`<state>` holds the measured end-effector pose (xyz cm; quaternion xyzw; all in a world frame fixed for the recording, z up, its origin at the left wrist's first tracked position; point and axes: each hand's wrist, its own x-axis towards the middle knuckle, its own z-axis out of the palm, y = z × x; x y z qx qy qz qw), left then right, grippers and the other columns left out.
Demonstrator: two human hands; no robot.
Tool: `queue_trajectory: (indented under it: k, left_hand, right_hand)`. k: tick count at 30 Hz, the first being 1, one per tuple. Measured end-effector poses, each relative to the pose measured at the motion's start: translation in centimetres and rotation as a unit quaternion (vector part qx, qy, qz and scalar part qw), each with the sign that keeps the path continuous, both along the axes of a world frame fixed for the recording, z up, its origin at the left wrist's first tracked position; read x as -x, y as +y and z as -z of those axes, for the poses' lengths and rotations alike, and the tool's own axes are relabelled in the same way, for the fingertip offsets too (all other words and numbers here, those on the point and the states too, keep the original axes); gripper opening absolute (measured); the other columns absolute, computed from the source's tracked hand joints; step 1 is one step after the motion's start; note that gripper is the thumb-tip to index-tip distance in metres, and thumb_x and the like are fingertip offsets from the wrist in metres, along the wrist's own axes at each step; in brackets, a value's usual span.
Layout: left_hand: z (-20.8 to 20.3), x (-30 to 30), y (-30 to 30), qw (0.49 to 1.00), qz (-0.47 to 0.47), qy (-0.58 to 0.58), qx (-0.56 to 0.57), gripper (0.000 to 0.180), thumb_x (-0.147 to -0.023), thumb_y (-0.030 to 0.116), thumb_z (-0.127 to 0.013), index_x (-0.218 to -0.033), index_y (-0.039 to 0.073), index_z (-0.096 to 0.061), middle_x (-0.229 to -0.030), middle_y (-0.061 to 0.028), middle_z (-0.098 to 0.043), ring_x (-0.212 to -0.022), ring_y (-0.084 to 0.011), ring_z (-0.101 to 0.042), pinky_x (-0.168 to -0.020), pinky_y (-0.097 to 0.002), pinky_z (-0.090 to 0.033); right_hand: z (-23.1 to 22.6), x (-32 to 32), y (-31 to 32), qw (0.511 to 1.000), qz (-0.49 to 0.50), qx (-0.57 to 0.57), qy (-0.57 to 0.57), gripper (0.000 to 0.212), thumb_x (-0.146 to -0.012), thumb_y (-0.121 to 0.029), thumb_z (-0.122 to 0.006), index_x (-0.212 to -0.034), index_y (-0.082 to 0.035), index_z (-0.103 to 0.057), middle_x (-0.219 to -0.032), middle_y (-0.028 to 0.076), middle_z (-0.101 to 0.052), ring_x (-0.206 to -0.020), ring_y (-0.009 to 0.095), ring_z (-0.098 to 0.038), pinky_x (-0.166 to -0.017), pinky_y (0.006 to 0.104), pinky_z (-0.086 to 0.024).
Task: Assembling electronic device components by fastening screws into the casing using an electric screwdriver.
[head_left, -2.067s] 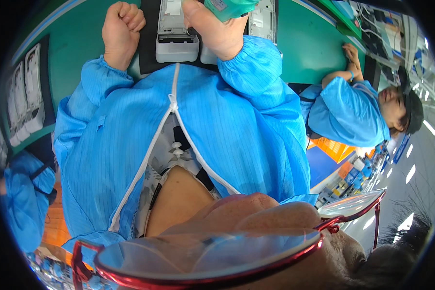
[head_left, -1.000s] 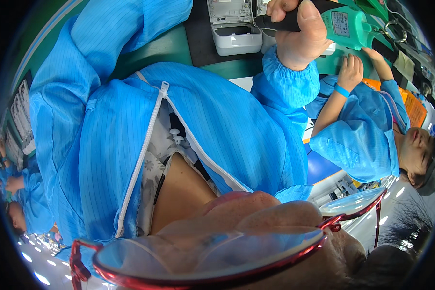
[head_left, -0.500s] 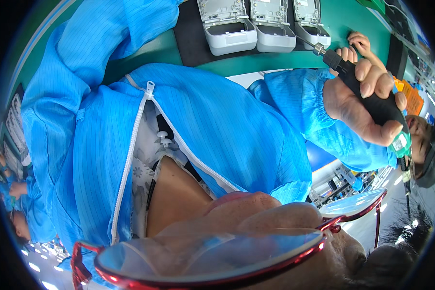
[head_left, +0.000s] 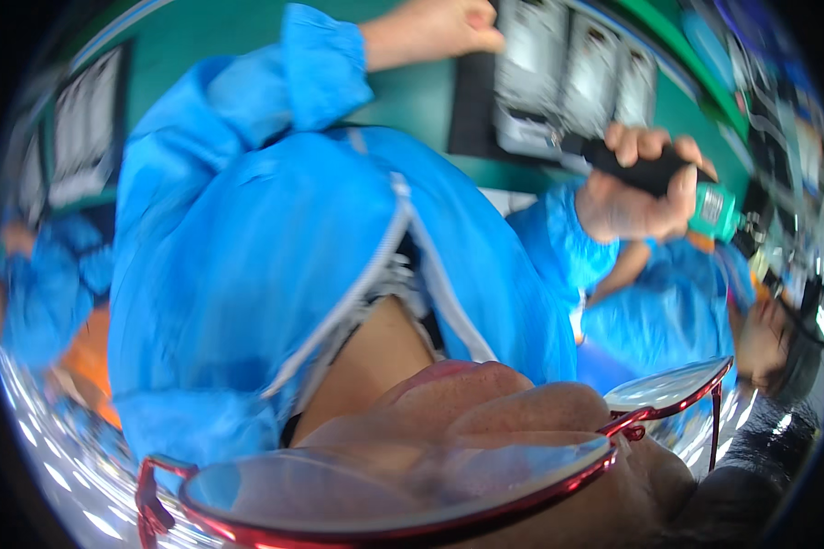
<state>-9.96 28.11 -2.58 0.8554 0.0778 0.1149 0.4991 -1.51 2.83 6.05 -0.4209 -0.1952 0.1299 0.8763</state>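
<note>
In my right hand (head_left: pixel 645 197) is an electric screwdriver (head_left: pixel 636 169) with a black grip and a green rear end. My fingers wrap round the grip, and the front end points left to the lower part of the nearest grey plastic housing (head_left: pixel 529 133). Motion blur hides whether the bit touches it. My left hand (head_left: pixel 435 32) is at the top, left of the housings, its fingers curled together. Anything pinched in them is too small or blurred to make out. Two more open housings, a middle one (head_left: pixel 588 69) and a right one (head_left: pixel 635 87), stand in the row.
The housings rest on a black mat (head_left: pixel 471 110) over a green worktop (head_left: pixel 407 105). More pale parts lie on another dark mat (head_left: pixel 84 128) at the far left. A person in blue (head_left: pixel 655 306) is close on the right, and another blue sleeve (head_left: pixel 41 293) shows at left.
My left hand has come into view at the top. The view has shifted, so the housings appear farther right. The screwdriver now points to the left housing instead of the right end of the row.
</note>
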Motion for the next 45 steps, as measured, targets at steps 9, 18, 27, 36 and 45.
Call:
queue_trajectory:
  k: [9,18,27,36,45]
  left_hand:
    - [-1.8,14.0,1.3,0.961,-0.246,0.011,0.123,0.056,-0.088,0.031,-0.081,-0.060,0.013,-0.036,-0.057,0.0056,-0.031,-0.056,-0.0076,-0.027,-0.048,-0.0345,-0.028]
    - [0.3,28.7,2.1,0.892,-0.421,-0.040,0.158,0.060,-0.094,0.024,-0.078,-0.065,0.016,-0.026,-0.063,0.0097,-0.026,-0.062,-0.0031,-0.024,-0.049,-0.0280,-0.023]
    - [2.2,37.8,0.8,0.788,-0.545,-0.187,0.218,0.058,-0.093,0.012,-0.078,-0.065,0.015,-0.027,-0.064,0.0102,-0.030,-0.063,-0.0032,-0.026,-0.051,-0.0259,-0.025]
    - [2.7,43.5,0.8,0.677,-0.634,-0.250,0.278,0.057,-0.097,0.019,-0.076,-0.065,0.018,-0.029,-0.060,0.0096,-0.033,-0.056,-0.0035,-0.029,-0.050,-0.0258,-0.024]
    - [1.5,45.4,1.7,0.641,-0.631,-0.375,0.226,0.048,-0.102,0.008,-0.066,-0.065,0.016,-0.037,-0.060,0.0061,-0.033,-0.053,-0.0069,-0.026,-0.051,-0.0275,-0.021]
  right_hand:
    - [-0.3,5.9,7.9,0.971,-0.229,0.070,-0.008,0.028,-0.101,-0.035,-0.067,-0.118,-0.015,-0.059,-0.095,0.006,-0.066,-0.087,0.022,-0.062,-0.096,0.0490,-0.048]
    - [0.0,17.3,25.2,0.916,-0.388,0.078,-0.066,0.032,-0.094,-0.005,-0.074,-0.119,-0.002,-0.055,-0.094,0.009,-0.065,-0.083,0.020,-0.068,-0.080,0.0377,-0.056]
    - [2.9,27.1,36.4,0.874,-0.448,0.051,-0.182,0.030,-0.092,-0.007,-0.070,-0.116,-0.004,-0.053,-0.089,0.012,-0.065,-0.078,0.024,-0.066,-0.081,0.0421,-0.054]
    - [3.3,28.2,37.9,0.856,-0.464,0.067,-0.218,0.028,-0.092,-0.011,-0.070,-0.113,-0.005,-0.053,-0.086,0.009,-0.061,-0.076,0.021,-0.063,-0.076,0.0376,-0.053]
    - [2.3,21.3,31.8,0.866,-0.457,0.060,-0.192,0.027,-0.092,-0.014,-0.070,-0.110,-0.006,-0.052,-0.084,0.007,-0.058,-0.074,0.018,-0.060,-0.070,0.0332,-0.051]
